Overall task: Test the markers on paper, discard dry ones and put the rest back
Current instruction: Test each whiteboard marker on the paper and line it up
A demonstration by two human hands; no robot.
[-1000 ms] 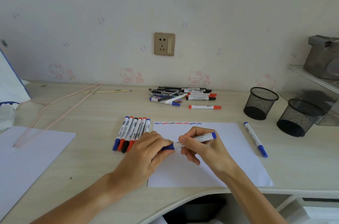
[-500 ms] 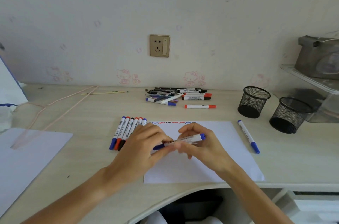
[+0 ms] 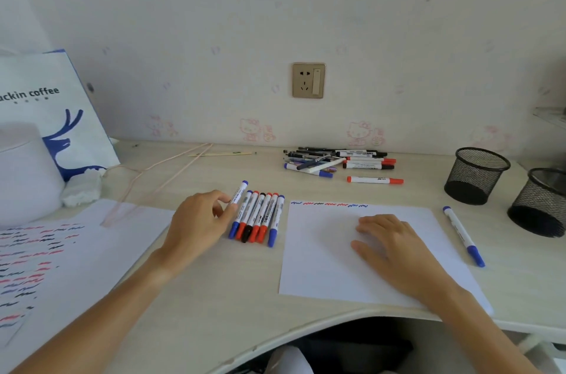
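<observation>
Starting at the left edge of the tabletop (image 3: 352,187), a white paper bag (image 3: 58,104) stands against the wall with the readable words "uckin coffee" and a blue deer drawing, the first letter cut off by the frame. In front of it lies a used sheet (image 3: 46,266) crowded with red, blue and black squiggles, so I would judge a good many markers have been tried already. Next along, the left hand (image 3: 196,223) pinches a blue-capped marker (image 3: 239,194) between thumb and fingertips, laying it against the left side of a neat row of tested markers (image 3: 258,216), blue, red and black, lying side by side; their barrel labels are too small to read. The test paper (image 3: 364,251) beside them carries one short line of scribbles along its top edge and is otherwise blank. The right hand (image 3: 389,248) rests flat on it, fingers relaxed and holding nothing, well apart from the left. Behind, near the wall, a loose pile of markers (image 3: 337,160) looks untested, with one red marker (image 3: 375,180) just in front. A lone blue marker (image 3: 464,236) lies right of the paper, perhaps a reject. The two mesh cups (image 3: 476,174) at the far right seem empty, so putting back appears not yet begun.
</observation>
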